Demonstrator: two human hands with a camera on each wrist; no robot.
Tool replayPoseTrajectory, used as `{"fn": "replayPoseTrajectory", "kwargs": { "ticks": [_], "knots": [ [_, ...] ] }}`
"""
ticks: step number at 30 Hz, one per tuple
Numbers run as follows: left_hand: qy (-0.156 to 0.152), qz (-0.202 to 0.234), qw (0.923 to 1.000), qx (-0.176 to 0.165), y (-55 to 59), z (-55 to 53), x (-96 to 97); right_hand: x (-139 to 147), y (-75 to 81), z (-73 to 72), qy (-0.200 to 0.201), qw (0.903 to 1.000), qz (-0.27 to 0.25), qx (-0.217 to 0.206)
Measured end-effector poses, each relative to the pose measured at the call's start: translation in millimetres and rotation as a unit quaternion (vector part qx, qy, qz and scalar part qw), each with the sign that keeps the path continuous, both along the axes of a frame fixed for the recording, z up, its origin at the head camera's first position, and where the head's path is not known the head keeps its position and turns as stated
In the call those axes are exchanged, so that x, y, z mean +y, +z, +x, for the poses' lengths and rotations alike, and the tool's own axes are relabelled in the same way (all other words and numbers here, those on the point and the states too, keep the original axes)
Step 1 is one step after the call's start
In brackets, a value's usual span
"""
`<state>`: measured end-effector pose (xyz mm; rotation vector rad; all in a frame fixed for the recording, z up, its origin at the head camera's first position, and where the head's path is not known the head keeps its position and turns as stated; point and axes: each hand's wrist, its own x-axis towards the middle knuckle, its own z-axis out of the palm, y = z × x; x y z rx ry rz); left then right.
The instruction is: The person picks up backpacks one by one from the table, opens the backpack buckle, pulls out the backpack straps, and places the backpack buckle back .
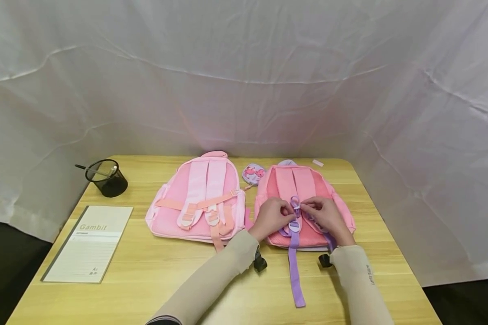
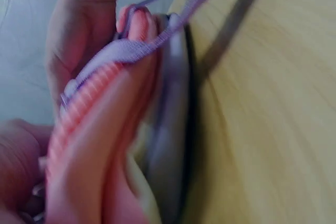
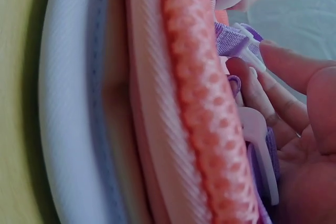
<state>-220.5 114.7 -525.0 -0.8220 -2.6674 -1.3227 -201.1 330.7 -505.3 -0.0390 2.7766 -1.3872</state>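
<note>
A coral-pink backpack [image 1: 271, 192] lies back side up at the right of the table. Over its lower middle, my left hand [image 1: 271, 217] pinches the bunched purple webbing strap [image 1: 295, 201]. From the right, my right hand [image 1: 327, 216] pinches a small white plastic buckle [image 3: 254, 56] on that strap between thumb and fingertip. A loop of the strap stands above the fingers. Below them, a second white adjuster [image 1: 294, 226] sits where the long purple tail [image 1: 294, 275] runs down onto the table. The left fingertips are mostly hidden in the left wrist view.
A light-pink backpack [image 1: 179, 194] with orange webbing lies to the left. A small round purple pouch [image 1: 254, 174] sits between the bags at the back. Further left are a notebook [image 1: 87, 243] and a black mesh pen cup [image 1: 113, 183]. White fabric [image 1: 244, 90] hangs behind the table.
</note>
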Motion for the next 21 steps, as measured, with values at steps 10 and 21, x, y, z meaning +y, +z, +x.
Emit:
{"fn": "replayPoseTrajectory", "kwargs": {
  "ticks": [10, 21],
  "knots": [
    [0.047, -0.047, 0.9978, 0.003, 0.6, 3.1, 14.9, 0, -1.6, -1.7, -0.015, 0.9999, 0.005, 0.006],
    [0.040, -0.040, 0.9984, 0.003, -0.3, 5.1, 12.4, 1, -0.9, 0.2, -0.003, 1.0000, 0.005, 0.003]
  ]
}}
